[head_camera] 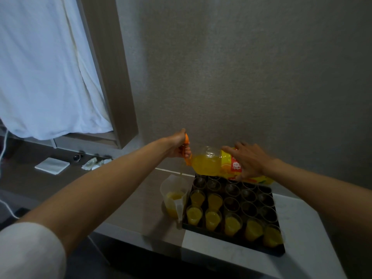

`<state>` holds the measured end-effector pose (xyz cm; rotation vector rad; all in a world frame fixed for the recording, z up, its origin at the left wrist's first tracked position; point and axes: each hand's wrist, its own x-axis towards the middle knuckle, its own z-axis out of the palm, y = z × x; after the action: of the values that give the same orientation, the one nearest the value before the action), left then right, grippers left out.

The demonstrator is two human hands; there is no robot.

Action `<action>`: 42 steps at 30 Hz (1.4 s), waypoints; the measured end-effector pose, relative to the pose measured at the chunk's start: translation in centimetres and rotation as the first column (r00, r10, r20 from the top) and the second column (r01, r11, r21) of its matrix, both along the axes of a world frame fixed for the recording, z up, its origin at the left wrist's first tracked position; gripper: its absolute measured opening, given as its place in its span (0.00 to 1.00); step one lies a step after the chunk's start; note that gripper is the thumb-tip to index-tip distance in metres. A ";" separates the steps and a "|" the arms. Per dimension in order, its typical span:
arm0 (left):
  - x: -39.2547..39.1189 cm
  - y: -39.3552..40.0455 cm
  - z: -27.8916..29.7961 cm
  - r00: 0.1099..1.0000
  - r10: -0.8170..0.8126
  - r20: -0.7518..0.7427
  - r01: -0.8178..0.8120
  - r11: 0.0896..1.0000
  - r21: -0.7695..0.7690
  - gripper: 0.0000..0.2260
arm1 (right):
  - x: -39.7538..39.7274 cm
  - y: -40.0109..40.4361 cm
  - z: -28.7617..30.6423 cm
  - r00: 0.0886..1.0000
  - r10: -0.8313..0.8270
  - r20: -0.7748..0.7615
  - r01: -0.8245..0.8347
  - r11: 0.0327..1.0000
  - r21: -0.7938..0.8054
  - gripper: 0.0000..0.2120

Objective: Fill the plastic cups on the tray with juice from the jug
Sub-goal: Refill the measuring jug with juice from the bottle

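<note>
A large juice bottle [209, 163] with a yellow and red label lies tipped on its side above the tray's far edge. My left hand [179, 146] grips its orange handle at the neck. My right hand [249, 160] holds the labelled body. A thin stream falls from the neck into a clear plastic jug [174, 195], which holds some juice and stands left of the tray. The black tray [231, 237] carries several clear cups: those in the near row and near left, such as one cup [232, 223], hold juice; the far cups, such as another cup [248, 195], look empty.
The tray and jug stand on a grey and white counter [298, 228] against a textured wall. To the left, a lower dark surface holds a white pad [52, 165] and crumpled tissue [94, 163]. A white curtain [46, 77] hangs at the upper left.
</note>
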<state>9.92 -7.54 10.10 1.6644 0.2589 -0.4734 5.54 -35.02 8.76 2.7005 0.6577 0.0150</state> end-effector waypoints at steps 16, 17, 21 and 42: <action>-0.6 0.4 -0.3 1.000 -0.006 -0.005 0.006 1.000 -0.017 0.21 | -0.3 0.6 -0.1 1.000 0.020 0.022 -0.019 1.000 -0.016 0.58; -0.7 0.4 -0.3 1.000 -0.006 -0.003 0.005 1.000 -0.014 0.21 | -0.3 0.6 -0.2 1.000 0.017 0.020 -0.017 1.000 -0.016 0.58; -0.8 0.4 -0.4 1.000 -0.010 0.002 0.010 1.000 -0.012 0.19 | -0.4 0.6 -0.2 1.000 0.017 0.010 -0.016 1.000 -0.016 0.59; -1.3 0.1 -0.4 1.000 0.000 -0.016 -0.001 1.000 -0.017 0.21 | -0.5 0.6 -0.4 1.000 0.019 0.004 -0.019 1.000 -0.011 0.59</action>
<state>8.67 -7.48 9.73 1.6443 0.2659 -0.4872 5.01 -34.41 8.39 2.6829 0.6810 0.0214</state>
